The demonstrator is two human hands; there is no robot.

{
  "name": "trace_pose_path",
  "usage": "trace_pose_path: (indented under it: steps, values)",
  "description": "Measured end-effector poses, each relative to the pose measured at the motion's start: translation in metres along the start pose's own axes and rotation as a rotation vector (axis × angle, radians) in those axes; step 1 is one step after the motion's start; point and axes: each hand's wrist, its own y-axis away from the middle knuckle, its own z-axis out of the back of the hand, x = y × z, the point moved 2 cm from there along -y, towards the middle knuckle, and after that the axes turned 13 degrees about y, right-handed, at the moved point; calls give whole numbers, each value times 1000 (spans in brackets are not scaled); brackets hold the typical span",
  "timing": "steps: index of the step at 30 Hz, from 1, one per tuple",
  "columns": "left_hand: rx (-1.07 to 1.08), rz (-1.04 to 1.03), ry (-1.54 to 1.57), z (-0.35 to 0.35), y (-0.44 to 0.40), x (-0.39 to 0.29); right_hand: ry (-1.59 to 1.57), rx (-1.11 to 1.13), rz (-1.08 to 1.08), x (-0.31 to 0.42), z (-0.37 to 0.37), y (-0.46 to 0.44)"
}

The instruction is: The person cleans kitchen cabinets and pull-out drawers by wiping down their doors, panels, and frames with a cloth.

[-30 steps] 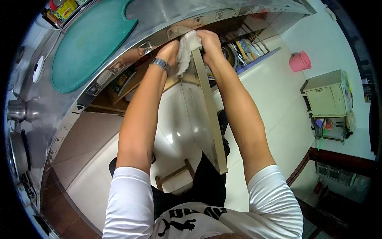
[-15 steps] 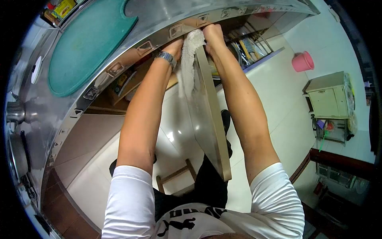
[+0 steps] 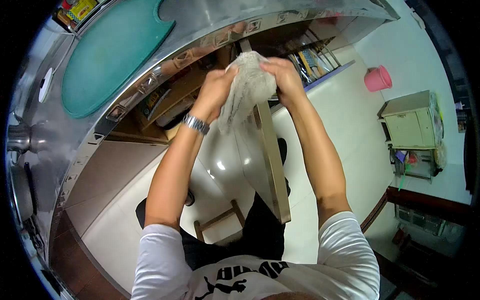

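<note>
A greyish-white cloth (image 3: 250, 82) is stretched between my hands, over the upper part of an open cabinet door (image 3: 272, 165) seen nearly edge-on. My left hand (image 3: 216, 92), with a metal watch on its wrist, grips the cloth's left side. On the other side, my right hand (image 3: 284, 79) has its fingers closed on the cloth's upper right edge. The cloth hides the door's top part and some of the fingertips. Behind the hands runs the front edge of a steel counter (image 3: 200, 25).
A green board (image 3: 115, 60) lies on the counter. Under it are an open cabinet shelf (image 3: 180, 100) and a rack with utensils (image 3: 312, 65). A small wooden stool (image 3: 220, 220) stands by my legs. To the right are a pink bucket (image 3: 377, 78) and a pale green cabinet (image 3: 410, 125).
Both hands have come back from beneath the counter edge toward me. The cloth came with them and is now spread wider, with more of both hands visible.
</note>
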Motion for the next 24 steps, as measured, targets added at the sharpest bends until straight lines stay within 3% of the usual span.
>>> trace_pose_path:
  steps: [2, 5, 6, 8, 9, 11, 12, 14, 16, 19, 21, 24]
  values:
    - [-90, -205, 50, -2, -34, -4, 29, -62, 98, 7, -1, -24]
    - [-162, -36, 260, 5, -98, -6, 173, -216, 207, 9, -3, -83]
    - [-163, -35, 260, 5, -110, -10, 172, -216, 205, 12, -10, -95]
    - [-228, -166, 139, 3, -121, -16, 26, -487, 197, 17, -18, -106]
    - [-228, -163, 137, 2, -115, -17, 24, -488, 194, 13, -16, -108]
    - [-117, -5, 160, 5, -100, -20, 40, -376, -54, 2, -13, -110]
    - [-62, 72, 174, 3, -89, -22, 99, -265, 62, 5, -14, -93]
    - [-3, 21, 168, -7, -38, -32, 38, -58, 165, 2, -10, -63]
    - [58, -30, 157, -7, -5, -21, 20, -9, -2, -4, -3, -20]
    - [59, -26, 55, -4, 23, -5, 69, -7, -27, -3, -1, 23]
    - [70, -114, 23, -2, 1, -1, 80, 13, 92, -5, 1, 3]
    - [-56, -76, 165, -22, -14, -29, 141, -95, 155, 5, -3, -41]
